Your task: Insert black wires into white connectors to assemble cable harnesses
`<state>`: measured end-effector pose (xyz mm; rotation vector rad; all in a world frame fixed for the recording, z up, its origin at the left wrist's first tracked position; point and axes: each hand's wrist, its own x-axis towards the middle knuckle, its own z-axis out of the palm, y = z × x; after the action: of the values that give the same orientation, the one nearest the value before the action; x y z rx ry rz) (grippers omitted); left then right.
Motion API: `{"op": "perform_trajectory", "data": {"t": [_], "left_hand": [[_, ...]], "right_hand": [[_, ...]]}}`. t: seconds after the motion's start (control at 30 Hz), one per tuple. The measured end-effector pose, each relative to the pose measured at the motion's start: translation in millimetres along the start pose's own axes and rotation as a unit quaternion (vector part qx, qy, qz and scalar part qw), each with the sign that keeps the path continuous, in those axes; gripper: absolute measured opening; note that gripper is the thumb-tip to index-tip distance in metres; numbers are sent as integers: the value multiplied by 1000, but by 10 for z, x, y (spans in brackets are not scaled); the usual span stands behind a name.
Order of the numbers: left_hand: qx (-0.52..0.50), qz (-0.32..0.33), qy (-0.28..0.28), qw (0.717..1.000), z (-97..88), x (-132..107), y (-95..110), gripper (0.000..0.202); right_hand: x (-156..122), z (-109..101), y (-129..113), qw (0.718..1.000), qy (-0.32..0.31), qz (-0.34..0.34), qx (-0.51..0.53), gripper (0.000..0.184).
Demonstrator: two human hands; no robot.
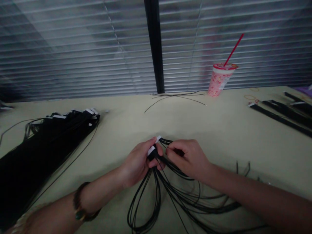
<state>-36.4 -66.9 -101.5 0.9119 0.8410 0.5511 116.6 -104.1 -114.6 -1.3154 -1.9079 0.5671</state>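
Observation:
My left hand (138,162) is closed around the top of a bunch of thin black cords (156,191), at a white tag (151,149) wrapped on it. My right hand (187,157) is closed too, pinching the same cords just to the right of the tag. Both hands meet near the middle of the pale table (219,130). The cords hang down from the hands in long loops that spread over the table toward me.
A big pile of black tagged cord bundles (36,146) lies at the left. More black bundles (282,113) lie at the far right. A pink cup with a red straw (219,79) stands by the window blinds. A few loose cords (175,96) lie at the back.

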Motion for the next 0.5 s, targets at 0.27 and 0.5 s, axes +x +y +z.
{"op": "perform_trajectory", "data": {"t": [0.27, 0.5], "left_hand": [[8, 28, -2, 1000, -2, 2, -6, 38], [10, 34, -17, 999, -10, 0, -23, 38]], "right_hand": [[12, 13, 10, 1000, -4, 1, -11, 21], [8, 6, -1, 1000, -1, -10, -13, 20]]}}
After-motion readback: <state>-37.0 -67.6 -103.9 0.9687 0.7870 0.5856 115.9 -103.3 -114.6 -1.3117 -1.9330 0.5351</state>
